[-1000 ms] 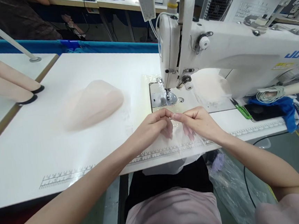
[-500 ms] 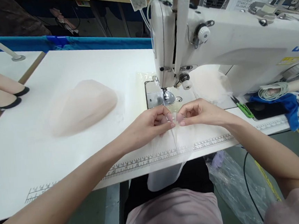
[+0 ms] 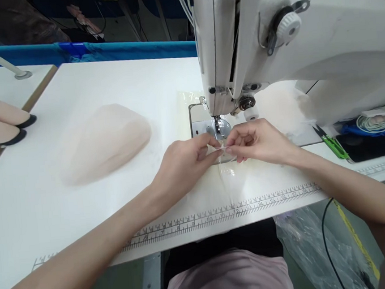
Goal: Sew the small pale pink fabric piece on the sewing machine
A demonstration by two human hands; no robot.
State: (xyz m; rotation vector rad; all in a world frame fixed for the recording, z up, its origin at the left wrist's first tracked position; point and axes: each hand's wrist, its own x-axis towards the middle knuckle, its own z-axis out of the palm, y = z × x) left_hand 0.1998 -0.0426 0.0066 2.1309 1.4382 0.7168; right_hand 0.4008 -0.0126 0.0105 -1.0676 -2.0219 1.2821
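Observation:
Both hands meet just in front of the sewing machine's presser foot (image 3: 217, 123). My left hand (image 3: 192, 158) is closed, pinching a thin, sheer white fabric piece (image 3: 222, 148) between thumb and forefinger. Pinching the same piece from the other side, my right hand (image 3: 254, 141) is closed too, its fingertips nearly touching the left ones. The fabric is so see-through that its outline is hard to make out. Under the hands lies the metal needle plate (image 3: 201, 126), partly covered by clear film. The white sewing machine (image 3: 217, 48) rises above the right hand.
Sheer pinkish fabric (image 3: 111, 142) lies on the table at left, with another pale pile (image 3: 277, 110) under the machine arm. Green thread snips (image 3: 332, 143) and a dark phone (image 3: 368, 145) sit at right. A printed ruler (image 3: 202, 220) runs along the front edge.
My hands have moved slightly up toward the presser foot, still pinching. The fabric end that hung over the table edge onto the lap no longer hangs there. The view has come closer to the machine.

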